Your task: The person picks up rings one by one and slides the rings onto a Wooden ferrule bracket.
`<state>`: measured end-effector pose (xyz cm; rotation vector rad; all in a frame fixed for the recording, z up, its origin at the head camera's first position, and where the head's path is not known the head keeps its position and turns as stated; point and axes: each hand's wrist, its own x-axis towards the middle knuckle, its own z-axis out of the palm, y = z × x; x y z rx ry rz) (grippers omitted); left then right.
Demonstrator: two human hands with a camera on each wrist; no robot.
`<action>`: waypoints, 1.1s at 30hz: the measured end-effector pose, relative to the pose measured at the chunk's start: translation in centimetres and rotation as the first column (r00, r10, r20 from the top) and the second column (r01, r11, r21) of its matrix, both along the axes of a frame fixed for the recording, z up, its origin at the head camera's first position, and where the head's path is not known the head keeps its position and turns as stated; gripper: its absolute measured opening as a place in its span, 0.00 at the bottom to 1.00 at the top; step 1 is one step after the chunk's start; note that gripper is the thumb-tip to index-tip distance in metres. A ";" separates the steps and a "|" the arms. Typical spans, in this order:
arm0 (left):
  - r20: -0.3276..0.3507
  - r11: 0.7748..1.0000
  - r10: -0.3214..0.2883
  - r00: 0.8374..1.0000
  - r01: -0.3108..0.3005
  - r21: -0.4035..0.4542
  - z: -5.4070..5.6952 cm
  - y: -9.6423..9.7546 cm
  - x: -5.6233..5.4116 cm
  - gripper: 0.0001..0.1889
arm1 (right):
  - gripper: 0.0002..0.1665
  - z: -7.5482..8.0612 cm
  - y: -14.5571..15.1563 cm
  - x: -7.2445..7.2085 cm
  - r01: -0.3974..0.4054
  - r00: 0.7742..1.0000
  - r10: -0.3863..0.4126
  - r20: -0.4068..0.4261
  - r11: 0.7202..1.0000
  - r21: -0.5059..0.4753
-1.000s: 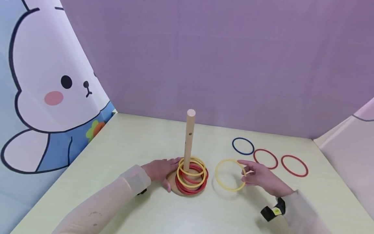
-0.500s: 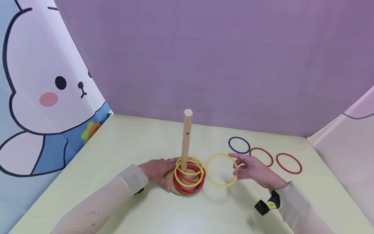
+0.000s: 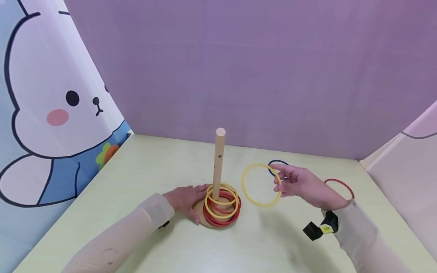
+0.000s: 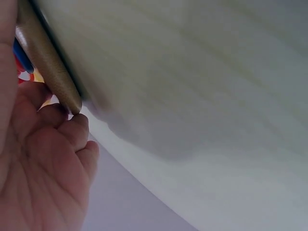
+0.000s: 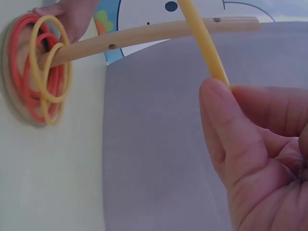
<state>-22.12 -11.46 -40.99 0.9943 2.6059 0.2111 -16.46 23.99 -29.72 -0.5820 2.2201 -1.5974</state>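
The fingers [image 5: 236, 130] of the right hand [image 3: 302, 184] pinch a yellow ring [image 5: 204, 41] at its right edge, thumb against finger. Half a second ago this ring was lower over the desk [image 3: 170, 159]; now it is lifted higher, well above the surface, facing the head camera, to the right of the wooden peg [image 3: 219, 163] and clear of it. The right hand has risen as well and shifted away from the person, so it now covers part of the blue ring [image 3: 278, 161] and hides the red ring that lay between the blue one and the far-right red ring [image 3: 345, 184], itself now partly behind the wrist. The left hand [image 3: 186, 199] has not moved: its fingers are curled at the rim of the round wooden base [image 3: 200, 215], thumb on the near side. Around the foot of the upright peg, the stacked yellow rings [image 3: 222, 217] and red rings [image 3: 221, 225] lie as before.
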 end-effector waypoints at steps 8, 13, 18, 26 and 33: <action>0.006 1.000 0.014 1.000 -0.014 0.011 0.1 -0.1 -0.1 0.56 | 0.37 3.3 -2.2 -0.4 0.036 0.997 -0.033 -0.075 0.999 0.037; 0.002 1.000 0.008 1.000 -0.008 -0.008 0.1 -0.3 -0.2 0.56 | 0.37 5.2 -3.9 -0.2 0.110 0.989 -0.111 -0.098 0.994 -0.010; 0.005 1.000 0.006 1.000 -0.006 -0.014 0.2 -0.4 -0.2 0.56 | 0.36 7.2 -5.8 0.3 0.134 0.985 -0.145 -0.096 0.984 -0.117; 0.012 1.000 0.017 1.000 -0.017 -0.015 0.1 -0.6 -0.3 0.56 | 0.37 9.0 -8.0 0.6 0.090 0.989 -0.115 -0.095 0.968 -0.233; -0.004 1.000 0.009 1.000 -0.009 -0.012 0.0 -0.8 -0.3 0.56 | 0.36 9.0 -9.1 0.4 0.084 0.987 -0.120 -0.110 0.954 -0.286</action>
